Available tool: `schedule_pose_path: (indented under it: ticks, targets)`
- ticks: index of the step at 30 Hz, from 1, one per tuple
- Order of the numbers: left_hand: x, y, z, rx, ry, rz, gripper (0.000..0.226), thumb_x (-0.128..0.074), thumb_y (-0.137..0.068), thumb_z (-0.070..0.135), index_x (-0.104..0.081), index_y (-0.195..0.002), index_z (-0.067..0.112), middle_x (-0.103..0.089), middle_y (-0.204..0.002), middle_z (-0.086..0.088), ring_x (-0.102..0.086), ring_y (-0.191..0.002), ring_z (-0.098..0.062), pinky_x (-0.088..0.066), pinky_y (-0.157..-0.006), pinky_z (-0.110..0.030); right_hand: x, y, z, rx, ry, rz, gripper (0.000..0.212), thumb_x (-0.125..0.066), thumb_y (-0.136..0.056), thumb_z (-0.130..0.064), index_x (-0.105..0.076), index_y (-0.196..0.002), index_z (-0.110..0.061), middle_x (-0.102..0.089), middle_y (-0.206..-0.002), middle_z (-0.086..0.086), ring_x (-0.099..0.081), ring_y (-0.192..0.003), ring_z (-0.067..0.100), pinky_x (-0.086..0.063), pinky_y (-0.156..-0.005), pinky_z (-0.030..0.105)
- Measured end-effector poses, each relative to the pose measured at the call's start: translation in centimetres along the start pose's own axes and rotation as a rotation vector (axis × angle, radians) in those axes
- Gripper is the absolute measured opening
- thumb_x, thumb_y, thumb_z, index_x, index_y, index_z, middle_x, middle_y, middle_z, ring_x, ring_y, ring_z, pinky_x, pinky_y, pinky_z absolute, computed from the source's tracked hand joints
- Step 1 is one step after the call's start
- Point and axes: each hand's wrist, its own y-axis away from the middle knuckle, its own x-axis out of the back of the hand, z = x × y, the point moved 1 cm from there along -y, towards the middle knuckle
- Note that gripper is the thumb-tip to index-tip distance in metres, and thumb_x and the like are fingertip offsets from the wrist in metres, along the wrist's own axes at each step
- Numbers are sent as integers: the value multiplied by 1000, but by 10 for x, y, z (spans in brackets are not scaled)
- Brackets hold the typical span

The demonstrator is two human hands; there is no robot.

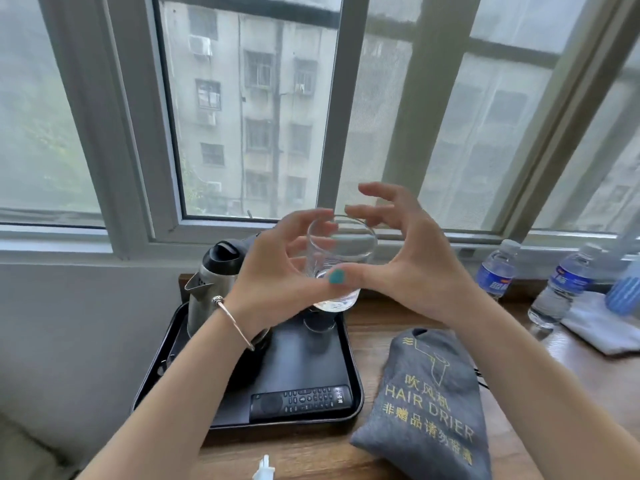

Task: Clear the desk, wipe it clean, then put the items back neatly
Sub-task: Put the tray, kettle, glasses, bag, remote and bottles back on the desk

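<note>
My left hand [273,275] holds a clear drinking glass [341,244] in the air above the black tray [351,362], fingers behind the glass and thumb across its front. My right hand [412,261] is beside the glass with fingers spread and curled near the rim; its thumb lies next to the glass's lower part. A steel kettle [207,289] stands at the tray's back left. A second glass [318,323] stands on the tray under the held one. A black remote [301,400] lies along the tray's front edge.
A grey hair drier bag [426,400] lies on the wooden desk [370,317] right of the tray. Two water bottles [497,271] [561,289], a white cloth [602,330] and a blue object [623,292] are at the far right. A white plug [265,469] sits at the front edge. The window is directly behind.
</note>
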Motion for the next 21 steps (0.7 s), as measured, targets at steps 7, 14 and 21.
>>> schedule_pose_path:
  ticks: [7,14,21]
  targets:
    - [1,-18,40,-16,196,114,78,-87,-49,31,-59,-120,16,-69,-112,-1,-69,-101,-19,-59,-79,-39,-18,31,6,-49,-389,176,101,-85,-51,-52,-35,-138,-43,-54,-138,-11,-52,-124,-2,-39,-100,11]
    - [-17,-9,52,27,486,79,88,-91,-49,36,-56,-124,6,-67,-118,-9,-66,-106,-29,-55,-86,-51,-41,46,-1,-36,-606,429,80,-88,-59,-40,-49,-128,-29,-70,-116,-10,-64,-114,11,-46,-105,36]
    - [0,-11,66,-121,107,-194,124,-89,-44,55,-24,-148,34,-39,-148,10,-45,-133,-11,-45,-103,-28,-16,53,-1,-36,-591,429,79,-90,-56,-48,-55,-125,-28,-73,-111,0,-67,-110,20,-45,-104,55]
